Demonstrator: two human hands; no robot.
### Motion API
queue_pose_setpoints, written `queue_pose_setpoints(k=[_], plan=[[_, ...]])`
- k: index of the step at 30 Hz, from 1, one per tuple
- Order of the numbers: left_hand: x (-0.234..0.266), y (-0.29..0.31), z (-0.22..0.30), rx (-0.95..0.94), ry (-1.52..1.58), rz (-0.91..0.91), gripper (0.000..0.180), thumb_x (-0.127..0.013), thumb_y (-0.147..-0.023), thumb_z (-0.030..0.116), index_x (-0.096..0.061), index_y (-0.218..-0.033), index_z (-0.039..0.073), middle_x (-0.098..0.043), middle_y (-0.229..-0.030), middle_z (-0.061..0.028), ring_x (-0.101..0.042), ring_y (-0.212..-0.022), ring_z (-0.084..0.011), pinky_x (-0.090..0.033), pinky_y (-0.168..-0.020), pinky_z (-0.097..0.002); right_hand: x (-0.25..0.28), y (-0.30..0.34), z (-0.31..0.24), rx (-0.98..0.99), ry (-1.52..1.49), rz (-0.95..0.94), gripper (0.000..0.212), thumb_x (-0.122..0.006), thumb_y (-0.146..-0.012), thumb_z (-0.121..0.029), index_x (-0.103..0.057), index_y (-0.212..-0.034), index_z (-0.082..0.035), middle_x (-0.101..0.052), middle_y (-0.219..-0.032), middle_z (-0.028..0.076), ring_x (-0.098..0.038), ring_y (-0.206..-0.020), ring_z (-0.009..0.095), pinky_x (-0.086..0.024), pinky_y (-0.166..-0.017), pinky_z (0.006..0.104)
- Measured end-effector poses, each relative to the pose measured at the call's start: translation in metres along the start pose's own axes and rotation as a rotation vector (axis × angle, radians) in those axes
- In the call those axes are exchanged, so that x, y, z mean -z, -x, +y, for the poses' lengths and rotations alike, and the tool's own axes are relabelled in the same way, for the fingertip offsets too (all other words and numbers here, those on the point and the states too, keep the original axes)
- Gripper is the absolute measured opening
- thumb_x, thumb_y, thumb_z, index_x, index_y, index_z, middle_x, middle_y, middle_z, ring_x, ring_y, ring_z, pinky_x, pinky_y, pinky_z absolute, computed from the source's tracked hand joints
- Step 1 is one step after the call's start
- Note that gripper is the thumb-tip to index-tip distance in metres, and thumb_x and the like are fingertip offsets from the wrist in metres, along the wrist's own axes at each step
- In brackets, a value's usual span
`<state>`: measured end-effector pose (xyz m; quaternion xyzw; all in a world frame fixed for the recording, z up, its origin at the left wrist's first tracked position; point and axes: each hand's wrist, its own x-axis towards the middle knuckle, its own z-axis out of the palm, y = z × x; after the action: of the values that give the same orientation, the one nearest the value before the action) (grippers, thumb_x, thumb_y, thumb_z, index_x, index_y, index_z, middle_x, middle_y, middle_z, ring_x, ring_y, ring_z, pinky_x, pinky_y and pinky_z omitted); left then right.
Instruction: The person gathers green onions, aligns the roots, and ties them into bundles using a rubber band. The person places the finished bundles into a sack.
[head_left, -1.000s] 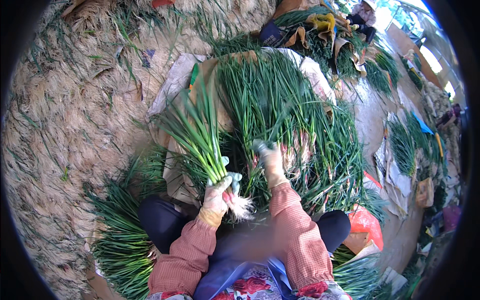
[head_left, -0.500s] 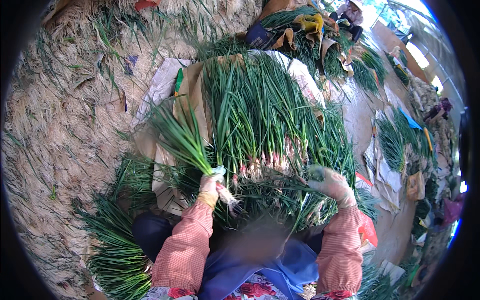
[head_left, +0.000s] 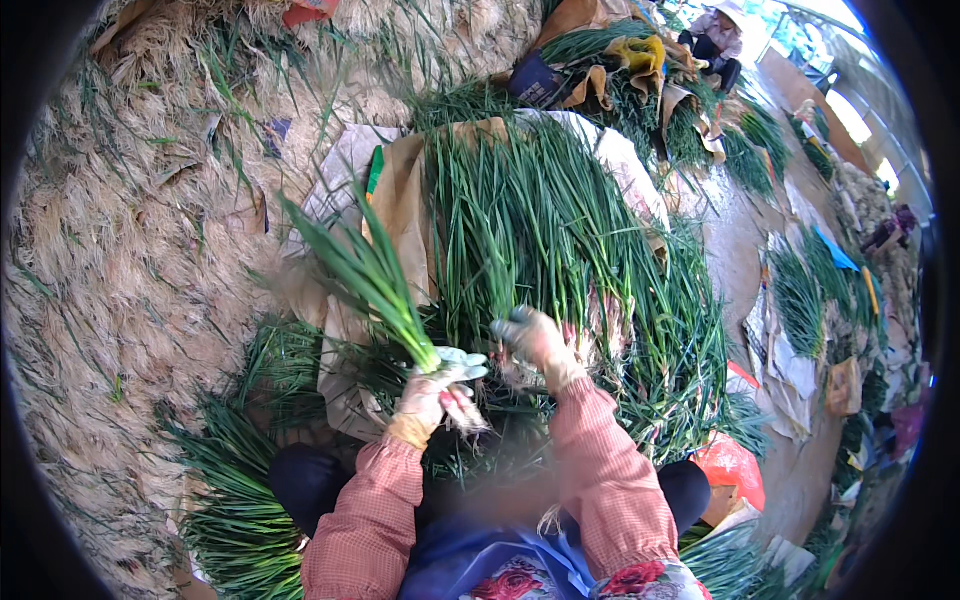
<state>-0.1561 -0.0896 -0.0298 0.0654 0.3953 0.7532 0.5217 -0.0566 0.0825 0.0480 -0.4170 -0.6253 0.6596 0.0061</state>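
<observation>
Down the left of the frame, pale, matted root litter (head_left: 150,260). Across the centre, a heap (head_left: 520,200) of green onions, leaves toward the top, pinkish-white bulbs toward the bottom. At lower left, a smaller pile (head_left: 240,490) of the same. Just left of centre, the bunch (head_left: 375,285), raised in the left hand (head_left: 425,392) and wrapped around its pale lower stems, with some fingertips stretched out to the right rather than curled. At mid-frame, over the lower part of the heap, the right hand (head_left: 537,340), too blurred to tell whether closed on any stalks or loose. For good handling, probably best to take stalks low, near the bulbs, only a few at a time, and draw along their length to spare the leaves from snapping or tangling; best also to firm the left grip without crushing the stems, and to level the bulb ends. Relative to the left grip: leaves fanning toward the upper left, bulbs and root tuft (head_left: 460,410) poking out just below and to the right. Relative to the right hand: heap stems right at the fingers, bunch near but apart.
</observation>
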Motion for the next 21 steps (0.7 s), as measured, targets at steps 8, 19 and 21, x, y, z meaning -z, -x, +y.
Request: queue_pose_setpoints(k=[8, 19, 21], plan=[[-0.015, 0.024, -0.033, 0.119, 0.143, 0.013, 0.014, -0.061, -0.083, -0.001, -0.056, -0.096, 0.001, -0.067, -0.083, -0.0150, -0.066, -0.065, -0.0229, -0.055, -0.055, -0.0336, -0.031, -0.003, 0.053, -0.026, -0.359, -0.239, 0.034, -0.066, -0.086, -0.029, -0.060, -0.104, -0.001, -0.062, -0.073, 0.006, -0.053, -0.049, 0.015, -0.043, -0.044, 0.0260], [-0.004, 0.043, -0.041, 0.026, 0.253, 0.070, 0.023, -0.063, -0.083, 0.005, -0.058, -0.105, 0.001, -0.067, -0.085, -0.0115, -0.065, -0.067, -0.0214, -0.054, -0.053, -0.0309, -0.062, -0.005, 0.080, -0.043, -0.956, -0.003, 0.040, -0.059, -0.089, -0.034, -0.055, -0.116, -0.006, -0.060, -0.111, 0.009, -0.060, -0.089, 0.021, -0.049, -0.073, 0.0344], [-0.001, 0.047, -0.036, 0.057, 0.213, -0.050, 0.026, -0.063, -0.083, 0.006, -0.057, -0.108, 0.002, -0.067, -0.085, -0.0116, -0.065, -0.067, -0.0215, -0.054, -0.054, -0.0306, -0.065, 0.002, 0.079, -0.110, -0.886, -0.134, 0.034, -0.061, -0.090, -0.028, -0.054, -0.115, -0.007, -0.063, -0.101, 0.010, -0.059, -0.073, 0.016, -0.050, -0.065, 0.0291]])
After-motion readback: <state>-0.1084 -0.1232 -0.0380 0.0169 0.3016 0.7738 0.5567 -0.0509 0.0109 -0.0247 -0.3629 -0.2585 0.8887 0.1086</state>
